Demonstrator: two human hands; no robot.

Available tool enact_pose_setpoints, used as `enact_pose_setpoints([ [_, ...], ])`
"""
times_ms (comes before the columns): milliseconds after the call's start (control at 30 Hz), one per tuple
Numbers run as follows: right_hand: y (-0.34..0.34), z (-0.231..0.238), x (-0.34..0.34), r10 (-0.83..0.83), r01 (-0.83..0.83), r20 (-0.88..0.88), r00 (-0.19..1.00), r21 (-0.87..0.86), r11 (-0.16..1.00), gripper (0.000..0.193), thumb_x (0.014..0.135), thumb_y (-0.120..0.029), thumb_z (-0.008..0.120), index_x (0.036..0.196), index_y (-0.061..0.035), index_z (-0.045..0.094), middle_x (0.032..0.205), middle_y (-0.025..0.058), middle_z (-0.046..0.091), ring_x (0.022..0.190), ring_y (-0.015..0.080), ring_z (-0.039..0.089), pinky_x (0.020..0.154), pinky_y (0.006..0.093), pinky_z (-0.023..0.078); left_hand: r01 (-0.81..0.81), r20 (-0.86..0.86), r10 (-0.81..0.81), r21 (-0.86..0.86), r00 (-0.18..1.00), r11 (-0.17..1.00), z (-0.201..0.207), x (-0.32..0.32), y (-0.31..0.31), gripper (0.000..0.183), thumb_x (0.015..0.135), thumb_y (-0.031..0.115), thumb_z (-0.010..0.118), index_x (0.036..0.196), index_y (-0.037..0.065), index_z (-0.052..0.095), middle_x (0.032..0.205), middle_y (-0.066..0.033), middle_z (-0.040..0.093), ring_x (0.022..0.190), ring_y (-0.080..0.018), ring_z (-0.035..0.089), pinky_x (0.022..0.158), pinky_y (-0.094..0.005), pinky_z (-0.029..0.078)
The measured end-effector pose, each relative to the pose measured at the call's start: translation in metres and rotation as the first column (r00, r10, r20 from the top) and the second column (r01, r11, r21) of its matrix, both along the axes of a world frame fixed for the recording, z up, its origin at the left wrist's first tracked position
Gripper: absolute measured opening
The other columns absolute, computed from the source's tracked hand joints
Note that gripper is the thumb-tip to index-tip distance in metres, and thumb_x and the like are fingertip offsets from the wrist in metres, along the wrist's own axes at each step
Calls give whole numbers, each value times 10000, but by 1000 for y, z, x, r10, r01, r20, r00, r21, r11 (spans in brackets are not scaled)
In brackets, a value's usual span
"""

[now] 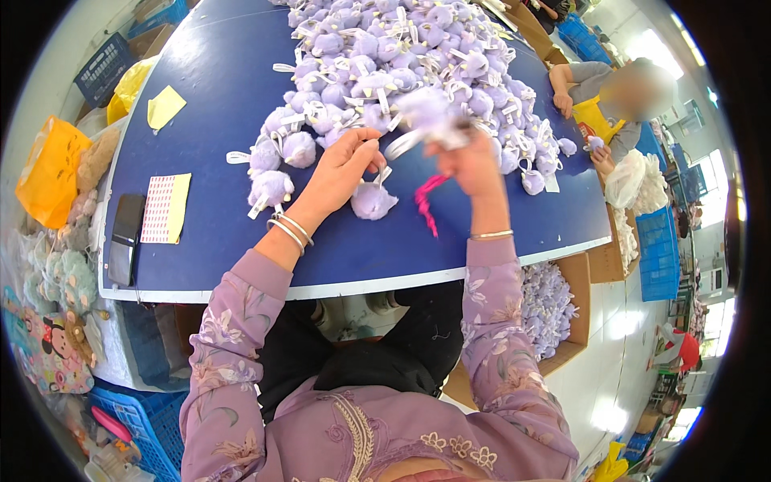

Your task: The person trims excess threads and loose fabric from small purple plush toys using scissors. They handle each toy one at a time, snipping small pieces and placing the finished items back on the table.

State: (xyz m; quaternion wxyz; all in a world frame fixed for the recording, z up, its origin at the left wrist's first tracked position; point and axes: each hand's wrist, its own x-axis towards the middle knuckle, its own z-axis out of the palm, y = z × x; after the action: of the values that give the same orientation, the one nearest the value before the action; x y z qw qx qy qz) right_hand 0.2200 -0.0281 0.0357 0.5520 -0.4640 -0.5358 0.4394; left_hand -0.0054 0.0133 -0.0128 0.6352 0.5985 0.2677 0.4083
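My left hand is closed in a pinch, its fingertips at the white tag loop of a small purple plush toy on the blue table. My right hand is curled and partly smeared by motion. A pink braided cord dangles below it, and a small dark part shows by its fingers; what it grips is unclear. Just beyond my right hand, a blurred purple plush toy with a white strap appears above the pile. A large heap of similar plush toys with white tags covers the table's far middle.
On the left of the blue table lie a black phone, a sheet of red-marked stickers and a yellow paper. A co-worker sits at the right edge. A carton of plush pieces stands below the table at right.
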Motion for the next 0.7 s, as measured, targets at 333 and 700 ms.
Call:
enact_pose_setpoints([
  [333, -6, 14, -23, 308, -250, 428, 850, -187, 950, 411, 718, -202, 794, 1085, -68, 666, 941, -22, 639, 668, 46, 448, 568, 208, 367, -90, -66, 91, 9, 994, 996, 10, -6, -2, 391, 1004, 324, 432, 1170, -11, 546, 910, -53, 617, 829, -122, 562, 763, -270, 460],
  [700, -3, -6, -47, 404, -305, 427, 809, -282, 910, 218, 802, -190, 724, 926, -23, 656, 679, -39, 519, 628, 54, 431, 555, 242, 357, -50, -46, 49, -5, 998, 999, 4, -6, 1, 377, 1021, 343, 410, 1148, 23, 563, 911, -31, 623, 806, -101, 575, 733, -239, 439],
])
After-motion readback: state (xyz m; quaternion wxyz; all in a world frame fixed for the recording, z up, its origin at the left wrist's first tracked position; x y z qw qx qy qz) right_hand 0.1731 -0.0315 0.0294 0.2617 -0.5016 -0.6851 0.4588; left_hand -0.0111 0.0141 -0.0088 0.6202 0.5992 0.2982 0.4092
